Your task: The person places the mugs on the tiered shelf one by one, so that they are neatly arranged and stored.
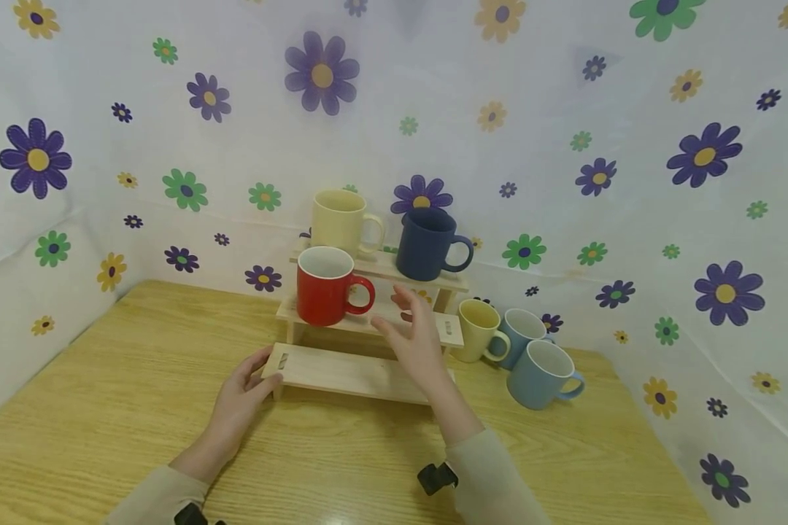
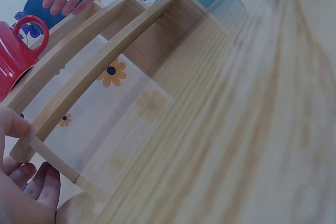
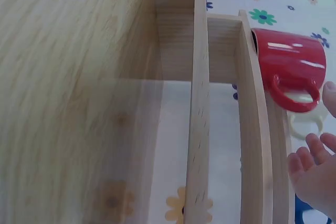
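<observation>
A three-tier wooden shelf [image 1: 348, 373] stands on the table. My left hand [image 1: 241, 390] grips the left end of its lowest step, thumb on top and fingers around the end, as the left wrist view also shows. The red mug [image 1: 324, 292] sits upright on the middle step at the left, handle to the right. My right hand [image 1: 415, 339] hovers over the middle step, right of that handle, fingers apart and holding nothing. On the top step stand a cream mug [image 1: 337, 222] at the left and a dark blue mug [image 1: 424, 244] at the right.
Right of the shelf, a yellow mug [image 1: 476, 332] and two light blue mugs, one behind [image 1: 520, 332] and one in front [image 1: 540, 379], stand on the wooden table [image 1: 341, 452]. A flowered cloth [image 1: 394, 95] hangs behind and along both sides.
</observation>
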`<state>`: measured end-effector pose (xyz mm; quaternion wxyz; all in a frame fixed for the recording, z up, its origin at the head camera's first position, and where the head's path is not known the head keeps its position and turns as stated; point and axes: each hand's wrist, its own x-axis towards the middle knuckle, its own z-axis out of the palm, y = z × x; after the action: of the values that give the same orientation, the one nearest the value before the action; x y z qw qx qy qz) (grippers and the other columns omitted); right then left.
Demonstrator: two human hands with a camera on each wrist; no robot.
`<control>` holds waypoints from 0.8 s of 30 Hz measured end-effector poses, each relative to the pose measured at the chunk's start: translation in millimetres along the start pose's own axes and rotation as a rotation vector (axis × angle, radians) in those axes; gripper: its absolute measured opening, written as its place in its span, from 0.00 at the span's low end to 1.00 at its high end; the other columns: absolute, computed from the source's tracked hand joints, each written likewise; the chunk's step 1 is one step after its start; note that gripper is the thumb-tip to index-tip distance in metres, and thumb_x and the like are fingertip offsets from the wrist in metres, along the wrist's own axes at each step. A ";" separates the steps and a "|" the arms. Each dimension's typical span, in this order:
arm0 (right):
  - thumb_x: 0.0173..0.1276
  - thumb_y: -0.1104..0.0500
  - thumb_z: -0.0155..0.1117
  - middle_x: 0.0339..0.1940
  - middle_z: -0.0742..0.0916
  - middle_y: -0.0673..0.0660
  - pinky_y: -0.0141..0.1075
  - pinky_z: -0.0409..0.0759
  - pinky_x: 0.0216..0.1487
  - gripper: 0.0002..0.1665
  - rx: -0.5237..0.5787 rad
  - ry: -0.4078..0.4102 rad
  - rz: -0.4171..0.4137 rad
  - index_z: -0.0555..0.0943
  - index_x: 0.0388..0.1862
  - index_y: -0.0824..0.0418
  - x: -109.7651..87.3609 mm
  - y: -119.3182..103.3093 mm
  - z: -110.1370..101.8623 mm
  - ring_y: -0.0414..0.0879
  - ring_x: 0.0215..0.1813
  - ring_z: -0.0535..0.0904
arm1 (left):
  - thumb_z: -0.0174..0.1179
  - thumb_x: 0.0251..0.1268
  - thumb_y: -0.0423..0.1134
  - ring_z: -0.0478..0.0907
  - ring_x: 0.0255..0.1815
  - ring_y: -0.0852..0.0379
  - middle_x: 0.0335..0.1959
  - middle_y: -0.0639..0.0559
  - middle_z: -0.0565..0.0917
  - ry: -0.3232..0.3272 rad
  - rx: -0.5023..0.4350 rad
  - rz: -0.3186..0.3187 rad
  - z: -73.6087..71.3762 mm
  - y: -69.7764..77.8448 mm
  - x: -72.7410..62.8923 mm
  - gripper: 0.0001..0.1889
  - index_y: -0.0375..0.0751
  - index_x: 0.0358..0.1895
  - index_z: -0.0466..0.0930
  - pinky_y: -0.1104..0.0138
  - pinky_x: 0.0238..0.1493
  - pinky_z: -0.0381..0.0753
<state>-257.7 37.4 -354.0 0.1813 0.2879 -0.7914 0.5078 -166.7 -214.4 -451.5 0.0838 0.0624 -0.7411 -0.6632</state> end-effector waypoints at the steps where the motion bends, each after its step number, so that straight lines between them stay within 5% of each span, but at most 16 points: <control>1: 0.62 0.58 0.70 0.55 0.77 0.61 0.48 0.72 0.56 0.34 -0.026 0.006 -0.023 0.69 0.65 0.64 -3.0 2.6 -3.7 0.55 0.57 0.70 | 0.58 0.69 0.44 0.72 0.50 0.59 0.70 0.45 0.63 -0.001 -0.002 0.000 0.3 0.4 0.3 0.31 0.44 0.72 0.59 0.74 0.47 0.73; 7: 0.59 0.62 0.71 0.48 0.79 0.60 0.46 0.72 0.50 0.29 -0.204 0.064 -0.183 0.73 0.59 0.66 -19.1 23.0 -27.5 0.53 0.52 0.71 | 0.58 0.69 0.43 0.72 0.50 0.59 0.70 0.46 0.63 -0.007 -0.005 -0.011 1.2 1.8 1.2 0.31 0.44 0.72 0.59 0.75 0.47 0.73; 16: 0.61 0.64 0.69 0.36 0.81 0.58 0.46 0.69 0.46 0.20 -0.381 0.104 -0.202 0.79 0.52 0.67 -27.9 48.6 -67.8 0.54 0.42 0.73 | 0.58 0.69 0.45 0.72 0.50 0.60 0.70 0.47 0.63 -0.010 0.000 -0.023 0.6 1.9 1.3 0.31 0.45 0.72 0.59 0.75 0.47 0.72; 19: 0.62 0.63 0.69 0.37 0.81 0.60 0.47 0.68 0.48 0.19 -0.441 0.111 -0.166 0.78 0.50 0.69 -27.6 54.8 -81.0 0.56 0.43 0.73 | 0.58 0.69 0.44 0.72 0.50 0.62 0.70 0.46 0.62 -0.010 -0.010 -0.023 0.3 1.2 1.4 0.31 0.44 0.73 0.59 0.75 0.47 0.72; 24: 0.65 0.60 0.67 0.44 0.80 0.63 0.50 0.69 0.50 0.23 -0.487 0.112 0.037 0.75 0.55 0.69 -31.0 65.0 -102.9 0.58 0.48 0.71 | 0.58 0.69 0.44 0.71 0.51 0.63 0.70 0.46 0.62 -0.010 -0.011 -0.026 -0.1 1.1 1.6 0.31 0.44 0.73 0.59 0.76 0.47 0.72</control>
<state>-276.1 159.9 -374.4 0.2798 0.1926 -0.8843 0.3203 -168.2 -214.6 -450.4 0.0719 0.0683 -0.7368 -0.6688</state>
